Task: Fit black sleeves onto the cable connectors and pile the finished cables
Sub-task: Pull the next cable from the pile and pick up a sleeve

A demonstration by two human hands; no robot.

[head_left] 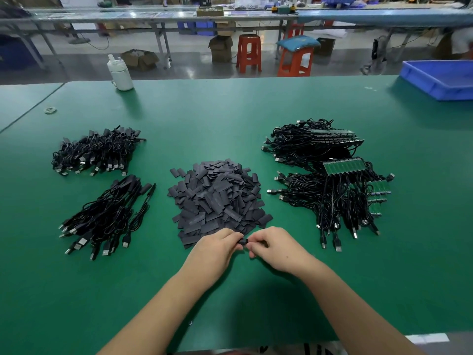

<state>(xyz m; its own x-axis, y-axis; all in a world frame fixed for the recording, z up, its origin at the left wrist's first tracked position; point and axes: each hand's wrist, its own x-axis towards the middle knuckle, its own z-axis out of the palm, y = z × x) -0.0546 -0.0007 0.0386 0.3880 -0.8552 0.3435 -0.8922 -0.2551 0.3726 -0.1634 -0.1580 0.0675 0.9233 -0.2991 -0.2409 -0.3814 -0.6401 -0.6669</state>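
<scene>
Pinching a small black piece (pixel 243 242) between them, the left hand (pixel 216 248) and the right hand (pixel 275 248) meet just at the near edge of the heap of black sleeves (pixel 217 201), which serves as the landmark on the green table (pixel 230 111). Both hands have their fingers curled inward onto that piece, thumbs and fingertips closed on it from either side; whether it is a sleeve alone or a sleeve with a connector inside is too small to tell. Left of the sleeve heap and slightly nearer the person lies a bundle of black cables (pixel 107 216) with sleeved ends pointing away and USB plugs fanned toward the table's near edge. Left of the heap and farther back sits a second pile of sleeved cables (pixel 97 152). Right of the heap rests a tangle of unfinished cables (pixel 337 198) whose bare green circuit boards (pixel 343 166) show in a row on top, and beyond it, farther from the person, another stack of cables (pixel 312 142). Far behind the heap and to its left stands a white bottle (pixel 120 73) near the table's back edge, with a small roll of tape (pixel 50 110) farther left. Well to the right of the heap and back, a blue bin (pixel 440 78) sits at the table's corner
</scene>
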